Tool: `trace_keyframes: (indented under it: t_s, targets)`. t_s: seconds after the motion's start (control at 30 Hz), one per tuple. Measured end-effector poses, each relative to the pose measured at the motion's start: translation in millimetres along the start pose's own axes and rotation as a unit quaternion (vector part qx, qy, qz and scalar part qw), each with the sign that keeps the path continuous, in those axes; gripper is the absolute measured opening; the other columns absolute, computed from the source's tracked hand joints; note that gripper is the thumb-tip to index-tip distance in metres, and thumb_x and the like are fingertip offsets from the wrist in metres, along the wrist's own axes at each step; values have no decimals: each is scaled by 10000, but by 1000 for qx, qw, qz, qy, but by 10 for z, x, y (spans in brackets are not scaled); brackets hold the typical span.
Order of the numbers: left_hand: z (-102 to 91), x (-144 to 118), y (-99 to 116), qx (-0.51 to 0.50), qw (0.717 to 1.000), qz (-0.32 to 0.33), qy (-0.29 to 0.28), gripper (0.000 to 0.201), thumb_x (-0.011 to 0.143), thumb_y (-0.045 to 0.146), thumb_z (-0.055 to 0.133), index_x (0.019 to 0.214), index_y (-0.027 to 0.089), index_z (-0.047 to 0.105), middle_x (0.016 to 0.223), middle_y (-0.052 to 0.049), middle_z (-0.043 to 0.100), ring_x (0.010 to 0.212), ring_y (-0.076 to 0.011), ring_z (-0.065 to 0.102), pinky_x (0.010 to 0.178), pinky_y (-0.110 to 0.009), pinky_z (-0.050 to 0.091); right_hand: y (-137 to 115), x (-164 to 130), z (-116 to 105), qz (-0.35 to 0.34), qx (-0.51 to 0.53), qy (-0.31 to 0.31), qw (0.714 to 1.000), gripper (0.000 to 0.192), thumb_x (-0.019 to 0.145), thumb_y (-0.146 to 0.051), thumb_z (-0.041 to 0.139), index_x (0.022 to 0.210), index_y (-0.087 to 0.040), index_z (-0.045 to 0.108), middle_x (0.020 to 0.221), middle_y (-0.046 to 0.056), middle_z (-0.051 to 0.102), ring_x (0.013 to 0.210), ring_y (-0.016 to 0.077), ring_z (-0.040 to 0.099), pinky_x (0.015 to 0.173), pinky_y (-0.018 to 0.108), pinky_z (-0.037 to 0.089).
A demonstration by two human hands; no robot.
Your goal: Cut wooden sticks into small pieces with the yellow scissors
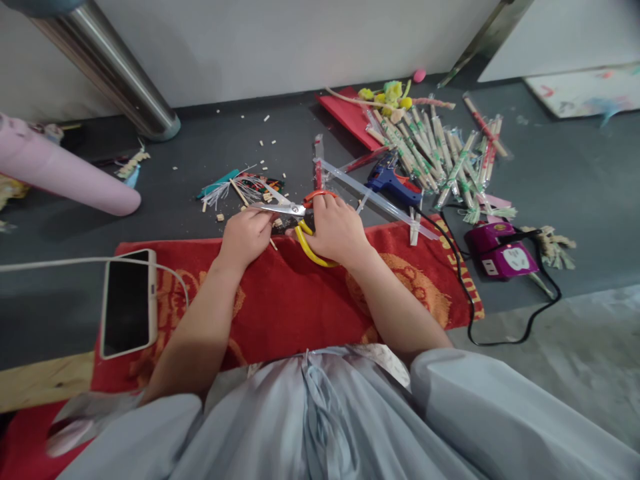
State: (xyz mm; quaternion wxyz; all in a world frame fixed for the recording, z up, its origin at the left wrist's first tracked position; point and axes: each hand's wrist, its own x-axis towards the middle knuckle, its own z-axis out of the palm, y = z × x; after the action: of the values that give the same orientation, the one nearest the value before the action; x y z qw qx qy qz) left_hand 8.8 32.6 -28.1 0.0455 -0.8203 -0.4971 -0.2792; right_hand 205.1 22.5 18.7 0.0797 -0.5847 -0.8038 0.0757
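The scissors (295,212) lie low over the far edge of the red cloth (280,300), blades pointing left, with one orange and one yellow loop handle. The right hand (336,230) is closed through those loops, and the left hand (246,237) is curled shut just beside the blade tips, pinching what looks like a thin wooden stick (273,244); most of it is hidden, so I cannot be sure. The scissors look stiff and fairly light, steel blades smooth and slippery, plastic loops the sure place to hold. The stick would be light and brittle, best held near the cut. Small pale wood chips (265,141) are scattered on the dark grey floor (200,147) beyond. To the right lie a blue glue gun (393,183), a clear glue stick (373,197), and a loose heap of paper-wrapped chopsticks (440,157), with a purple power strip (500,250) and its black cable. To the left, a phone (129,303) rests on the cloth's corner and a pink roll (65,177) lies on the floor.
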Motion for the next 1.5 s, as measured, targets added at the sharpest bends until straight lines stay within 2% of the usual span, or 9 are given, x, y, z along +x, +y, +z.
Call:
trace_keyframes:
  t_s: [0.33, 0.83, 1.1, 1.33, 1.5]
  targets:
    - [-53, 20, 23, -7, 999, -14, -33, 338, 902, 271, 369, 867, 153, 684, 924, -87, 702, 889, -192, 647, 764, -328, 510, -4, 26, -3, 7, 14, -14, 1000, 648, 834, -651, 353, 1141, -106, 521, 1115, 174, 619, 1021, 308, 573, 854, 394, 405]
    - [-73, 18, 40, -7, 1000, -18, -24, 320, 905, 265, 378, 835, 152, 668, 939, -84, 707, 889, -185, 654, 754, -310, 512, -42, 14, -45, 32, 21, -15, 999, 596, 824, -622, 393, 1159, -159, 563, 1127, 115, 657, 968, 277, 633, 778, 366, 463]
    - [-60, 12, 36, -6, 1000, -18, -15, 316, 902, 271, 392, 840, 147, 676, 930, -86, 711, 871, -184, 660, 738, -307, 516, -32, 8, -24, 27, 21, -17, 999, 611, 832, -627, 379, 1163, -141, 544, 1107, 135, 651, 966, 283, 623, 782, 373, 452]
    - [-61, 14, 5, -34, 998, -32, -40, 299, 861, 225, 406, 861, 160, 698, 956, -82, 719, 917, -198, 661, 791, -335, 524, 26, 15, 28, -9, 5, 7, 1000, 692, 815, -698, 335, 1110, -100, 520, 1096, 181, 612, 1014, 308, 568, 846, 395, 408]
    - [-57, 6, -10, -54, 997, -14, -57, 300, 832, 190, 402, 858, 176, 700, 967, -58, 721, 944, -190, 660, 843, -350, 523, 13, -7, 36, -20, -15, 25, 999, 713, 831, -699, 285, 1116, -85, 509, 1127, 185, 576, 1037, 314, 536, 872, 398, 399]
